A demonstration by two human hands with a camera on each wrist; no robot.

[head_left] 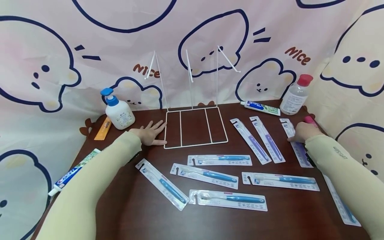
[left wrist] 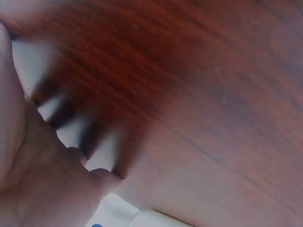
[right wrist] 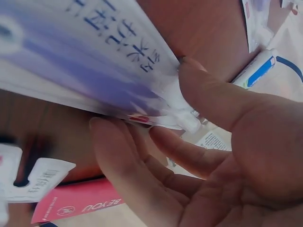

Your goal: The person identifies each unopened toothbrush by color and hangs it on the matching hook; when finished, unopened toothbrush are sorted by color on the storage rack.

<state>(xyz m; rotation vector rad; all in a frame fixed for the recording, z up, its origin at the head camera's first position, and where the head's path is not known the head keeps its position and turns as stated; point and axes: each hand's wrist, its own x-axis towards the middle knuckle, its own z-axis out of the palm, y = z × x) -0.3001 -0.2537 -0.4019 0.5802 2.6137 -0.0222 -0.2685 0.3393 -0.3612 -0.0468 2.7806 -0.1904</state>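
Observation:
In the head view my left hand (head_left: 149,133) lies spread on the table, fingertips at the left edge of a white wire rack (head_left: 196,145). The left wrist view shows its straight fingers over bare wood. Far right, my right hand (head_left: 306,132) is at a packaged purple toothbrush (head_left: 301,155). In the right wrist view the thumb and fingers pinch that toothbrush pack (right wrist: 94,61) by its two long edges, near the brush head. Two more purple toothbrush packs (head_left: 251,141) (head_left: 268,140) lie to its left.
Several blue toothbrush packs (head_left: 228,200) lie in front. A pump bottle (head_left: 120,113) and an orange tube (head_left: 103,129) stand left, with a toothpaste tube (head_left: 73,171) nearer. At the back right are another toothpaste tube (head_left: 261,108), a red-capped bottle (head_left: 294,98) and a pink tube (head_left: 310,120).

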